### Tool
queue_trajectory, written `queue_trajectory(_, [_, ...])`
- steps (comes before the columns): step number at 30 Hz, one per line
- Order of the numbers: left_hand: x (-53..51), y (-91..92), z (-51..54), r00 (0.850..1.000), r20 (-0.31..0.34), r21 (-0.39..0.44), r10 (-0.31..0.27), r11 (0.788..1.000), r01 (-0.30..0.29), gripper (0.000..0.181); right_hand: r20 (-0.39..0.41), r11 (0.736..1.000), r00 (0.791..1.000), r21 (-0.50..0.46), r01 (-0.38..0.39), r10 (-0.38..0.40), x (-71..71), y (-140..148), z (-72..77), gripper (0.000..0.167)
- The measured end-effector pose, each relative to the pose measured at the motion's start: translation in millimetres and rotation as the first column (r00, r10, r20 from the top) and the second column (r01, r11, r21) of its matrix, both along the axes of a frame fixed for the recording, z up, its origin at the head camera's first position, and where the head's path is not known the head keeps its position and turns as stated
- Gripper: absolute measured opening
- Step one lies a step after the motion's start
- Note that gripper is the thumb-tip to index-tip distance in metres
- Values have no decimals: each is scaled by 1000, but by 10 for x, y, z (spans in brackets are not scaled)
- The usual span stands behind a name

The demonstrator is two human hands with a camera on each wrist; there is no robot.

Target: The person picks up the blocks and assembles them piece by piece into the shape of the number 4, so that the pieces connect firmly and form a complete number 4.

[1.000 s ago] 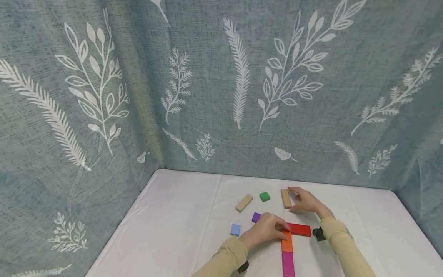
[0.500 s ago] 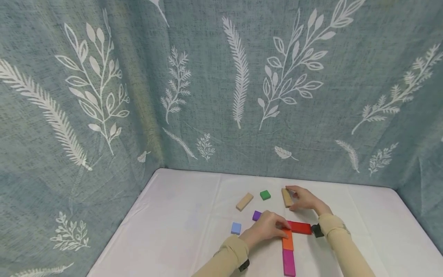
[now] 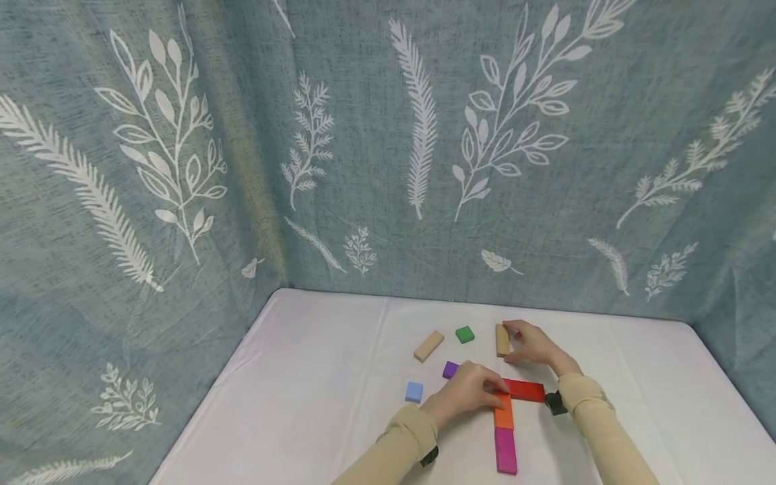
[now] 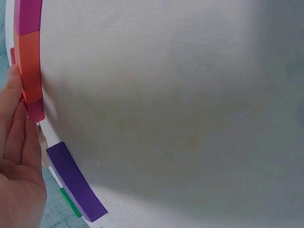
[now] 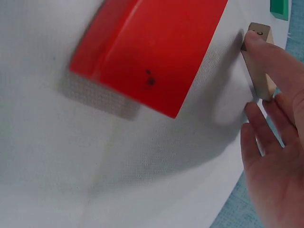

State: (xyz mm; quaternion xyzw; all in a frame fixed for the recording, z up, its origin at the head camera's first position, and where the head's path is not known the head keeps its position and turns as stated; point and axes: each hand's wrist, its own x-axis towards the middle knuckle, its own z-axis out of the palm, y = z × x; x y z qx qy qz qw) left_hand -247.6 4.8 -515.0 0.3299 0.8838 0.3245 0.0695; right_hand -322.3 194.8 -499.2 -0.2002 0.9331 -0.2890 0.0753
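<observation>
My left hand [image 3: 465, 389] is at the orange block [image 3: 504, 412], its curled fingers and thumb holding the far end, where a pink block [image 4: 36, 111] adjoins. A magenta block [image 3: 506, 451] continues that row toward me, and a red block [image 3: 526, 390] extends to the right. My right hand [image 3: 536, 345] pinches a plain wooden block [image 3: 502, 341] by its two ends; the right wrist view shows the thumb over a dark mark on one end. A purple block [image 4: 76, 183] lies past the left fingers, mostly hidden by the hand in the head view.
Toward the back lie another wooden block [image 3: 429, 345] and a green block [image 3: 465, 335]. A light blue block [image 3: 414, 392] lies left of the left hand. The white-covered table [image 3: 327, 350] ends at a leaf-patterned curtain [image 3: 364, 168] behind and at the sides.
The wooden block in my right hand has turned slightly, straighter toward the back. My left hand keeps its place at the orange block. The head view has tilted a little downward.
</observation>
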Motion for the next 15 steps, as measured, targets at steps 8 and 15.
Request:
queue_trajectory(8, [30, 30, 6, 1000, 12, -3, 15, 1000, -15, 22, 18, 997, 997, -10, 72, -72, 41, 78, -21, 74])
queue_trajectory(15, [38, 9, 1, 999, 31, 20, 21, 1000, -21, 21, 7, 996, 996, -19, 83, -83, 52, 153, 50, 74])
